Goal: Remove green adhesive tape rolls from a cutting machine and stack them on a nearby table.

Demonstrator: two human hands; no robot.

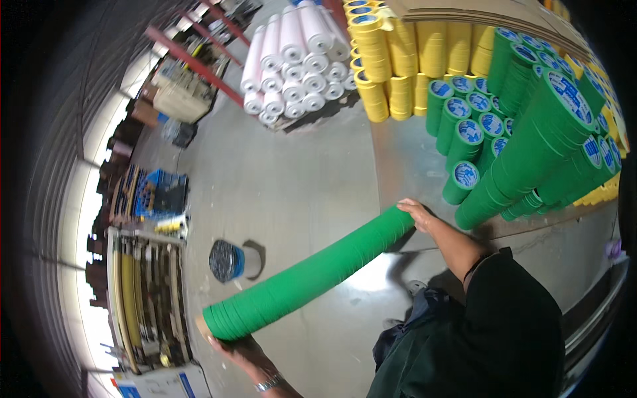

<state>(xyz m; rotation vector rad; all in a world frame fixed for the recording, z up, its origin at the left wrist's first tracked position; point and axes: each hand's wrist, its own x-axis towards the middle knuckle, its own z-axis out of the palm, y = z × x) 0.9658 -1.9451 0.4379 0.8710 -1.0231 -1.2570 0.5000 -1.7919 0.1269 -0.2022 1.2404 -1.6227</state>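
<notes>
A long column of green tape rolls (308, 275), packed end to end, stretches slantwise across the middle in both my hands. A bit of pale brown core (202, 325) sticks out at its lower left end. My left hand (247, 357), with a metal watch band at the wrist, grips that end from below, its fingers partly hidden. At the raised far end, my right hand (417, 215) is wrapped over the edge of the column. Close to my right arm stand tall stacks of green tape rolls (531, 146) with blue-and-white printed core labels.
Yellow tape stacks (401, 53) stand behind the green ones, with flat cardboard (491, 10) on top. White film rolls (292, 40) are piled at the back. A black-lined bin (225, 260) stands left of the column, near a rack of long rolls (142, 298).
</notes>
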